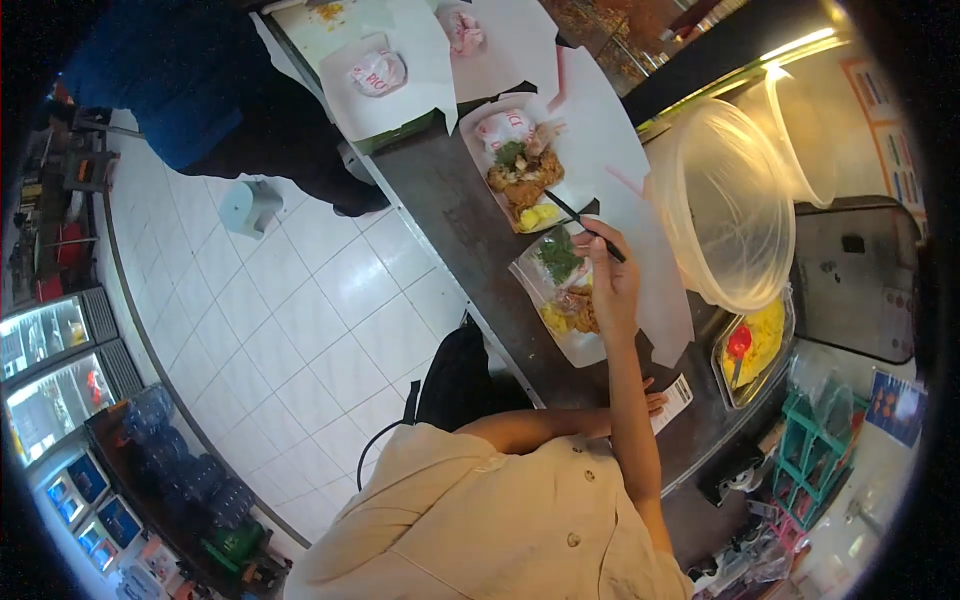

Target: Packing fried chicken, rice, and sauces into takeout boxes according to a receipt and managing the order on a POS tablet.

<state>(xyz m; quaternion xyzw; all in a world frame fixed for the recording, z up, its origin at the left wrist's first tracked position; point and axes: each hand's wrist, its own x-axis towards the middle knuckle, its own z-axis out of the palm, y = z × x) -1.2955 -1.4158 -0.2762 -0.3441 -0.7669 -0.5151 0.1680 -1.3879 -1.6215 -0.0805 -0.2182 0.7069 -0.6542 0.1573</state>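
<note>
My right hand [604, 265] is closed round a thin black pen-like tool [570, 212], whose far end slants over the gap between two white paper food boxes. The nearer box holds a clear bag of green leaves [558, 255], yellow pieces and browned fried food [580, 308], partly hidden by the hand. In the farther box lie a white paper-wrapped bundle [505, 128], fried chicken [525, 188] and yellow pieces [538, 217]. Crossing beneath my right forearm, my left hand [655, 398] lies with fingers stretched on a white printed slip [675, 400].
More open boxes with wrapped bundles [378, 75] stand at the counter's far end. To the right are a translucent plastic tub [720, 210] and a metal tray of yellow food with a red spoon [739, 343]. Another person [200, 90] stands far left, near a stool [250, 208].
</note>
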